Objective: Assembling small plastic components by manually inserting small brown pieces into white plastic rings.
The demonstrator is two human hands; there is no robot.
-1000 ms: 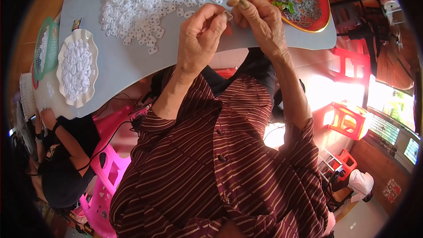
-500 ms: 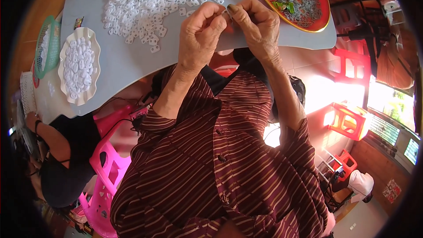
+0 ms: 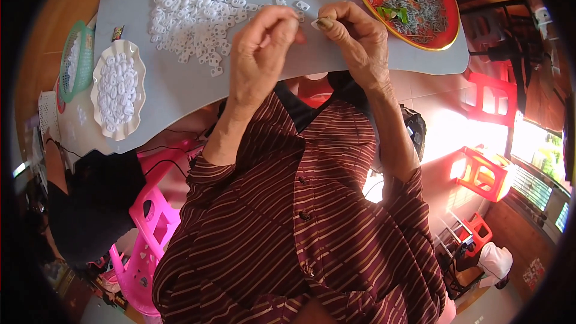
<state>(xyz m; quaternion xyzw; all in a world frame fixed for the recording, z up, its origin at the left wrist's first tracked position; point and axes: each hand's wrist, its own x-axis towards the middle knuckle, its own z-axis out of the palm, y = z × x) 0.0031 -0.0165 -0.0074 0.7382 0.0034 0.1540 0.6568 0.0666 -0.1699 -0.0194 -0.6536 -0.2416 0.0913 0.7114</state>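
My right hand (image 3: 360, 42) pinches a small white plastic piece (image 3: 315, 24) between thumb and forefinger above the table. To its left, my left hand (image 3: 261, 54) is raised with curled fingers, thumb near the forefinger; whatever it may hold is hidden, and a fingertip is blurred. The two hands are apart. Beyond my left hand spreads a large heap of white plastic pieces (image 3: 192, 15) with small holes, a few lying loose near my fingertips. A round red tray (image 3: 451, 31) with a gold rim, beside my right hand, holds many thin grey pieces and a green leafy-looking thing.
A wavy-edged cream dish (image 3: 140, 108) of white pieces stands at the left, near a green basket (image 3: 89, 63). The grey table (image 3: 174, 90) ends just before my body. A person in black (image 3: 90, 204) is at the left by a pink chair (image 3: 150, 228). Red stools (image 3: 486, 174) stand at right.
My hands, close together before, have parted; the left has drawn back leftward, and the white piece now shows in my right fingertips. The view has shifted slightly.
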